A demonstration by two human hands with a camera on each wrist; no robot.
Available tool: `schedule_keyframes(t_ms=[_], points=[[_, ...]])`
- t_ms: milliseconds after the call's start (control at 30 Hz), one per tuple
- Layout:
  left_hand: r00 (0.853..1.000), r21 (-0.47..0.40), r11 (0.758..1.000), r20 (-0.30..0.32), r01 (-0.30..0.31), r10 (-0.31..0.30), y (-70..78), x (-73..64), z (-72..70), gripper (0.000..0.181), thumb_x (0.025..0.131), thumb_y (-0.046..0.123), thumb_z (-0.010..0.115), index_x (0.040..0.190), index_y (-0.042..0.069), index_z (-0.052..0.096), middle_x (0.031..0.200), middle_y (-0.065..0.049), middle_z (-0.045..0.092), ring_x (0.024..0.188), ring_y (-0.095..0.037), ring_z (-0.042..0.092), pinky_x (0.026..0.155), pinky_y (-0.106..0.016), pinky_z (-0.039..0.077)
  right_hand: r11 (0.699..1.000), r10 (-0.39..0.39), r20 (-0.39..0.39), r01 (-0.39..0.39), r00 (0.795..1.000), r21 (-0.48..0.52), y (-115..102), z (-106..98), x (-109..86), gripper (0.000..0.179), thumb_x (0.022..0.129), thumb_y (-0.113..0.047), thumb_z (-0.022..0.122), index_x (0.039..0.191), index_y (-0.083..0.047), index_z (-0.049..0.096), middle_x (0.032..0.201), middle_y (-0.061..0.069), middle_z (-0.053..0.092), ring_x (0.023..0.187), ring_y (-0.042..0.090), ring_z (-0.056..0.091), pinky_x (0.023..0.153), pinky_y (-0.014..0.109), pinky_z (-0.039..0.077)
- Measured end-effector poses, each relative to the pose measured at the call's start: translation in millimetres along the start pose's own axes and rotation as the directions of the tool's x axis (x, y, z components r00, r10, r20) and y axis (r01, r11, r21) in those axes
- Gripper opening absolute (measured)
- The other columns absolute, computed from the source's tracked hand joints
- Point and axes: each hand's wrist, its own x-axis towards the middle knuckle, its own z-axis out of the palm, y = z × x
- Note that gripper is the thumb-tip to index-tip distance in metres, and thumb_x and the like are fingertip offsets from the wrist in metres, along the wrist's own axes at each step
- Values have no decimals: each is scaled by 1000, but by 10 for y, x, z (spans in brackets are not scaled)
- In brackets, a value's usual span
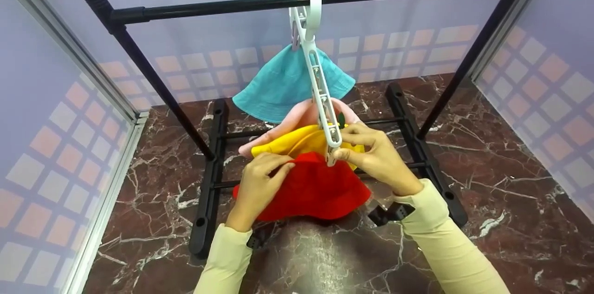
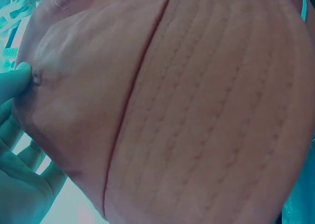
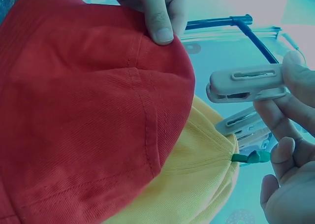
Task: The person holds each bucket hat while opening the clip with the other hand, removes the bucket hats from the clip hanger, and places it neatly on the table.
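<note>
My left hand (image 1: 260, 182) pinches the top edge of a red bucket hat (image 1: 311, 192) between thumb and fingers. In the left wrist view the hat (image 2: 197, 111), with its stitched brim, fills most of the picture. My right hand (image 1: 378, 155) pinches the tail of a pale clip (image 3: 246, 83) at the near end of a white folding hanger (image 1: 320, 85). The clip's nose points at the red hat, a small gap apart in the right wrist view. Just behind hangs a yellow hat (image 1: 283, 142) with a green stem (image 3: 251, 157) on its crown.
Farther along the hanger hang a pink hat (image 1: 292, 118) and a turquoise bucket hat (image 1: 274, 85). The hanger's hook sits over the black rack's top bar (image 1: 222, 8). Rack feet (image 1: 206, 201) stand on brown marble flooring (image 1: 148, 220), between patterned walls (image 1: 55, 145).
</note>
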Motion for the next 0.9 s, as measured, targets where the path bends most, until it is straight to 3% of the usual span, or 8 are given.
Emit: schedule_keyframes(t_ms=[233,367,567,900], points=[[1000,1,1000,-19,-2,2,16,-3,-56,9,83,14,74,90,8,76,89,-1,74,88,-19,66,86,-29,51,999,24,18,-24,1000,25,-23,-17,-1,9,81,0,72,89,0,77,92,8,70,108,21,57,88,31,47],[1000,-14,1000,-26,1,-2,22,-11,-90,9,83,13,74,90,8,76,89,-1,74,89,-20,66,86,-28,51,999,37,16,-38,999,25,-25,-24,-7,9,81,-1,73,89,-2,77,93,6,70,109,21,57,91,29,47],[999,-25,1000,-46,-15,14,16,-12,-139,9,82,12,75,90,8,76,88,-1,74,87,-20,66,84,-28,51,998,49,17,-50,999,40,-31,-37,-23,8,82,-1,72,88,1,76,95,8,71,123,26,51,98,26,43],[998,-30,1000,-67,-6,4,35,-26,-266,8,81,9,75,89,8,76,89,-1,75,89,-22,66,86,-29,50,998,59,32,-60,998,30,-27,-28,-29,16,82,-1,72,98,-3,76,101,8,72,118,21,53,97,27,43]])
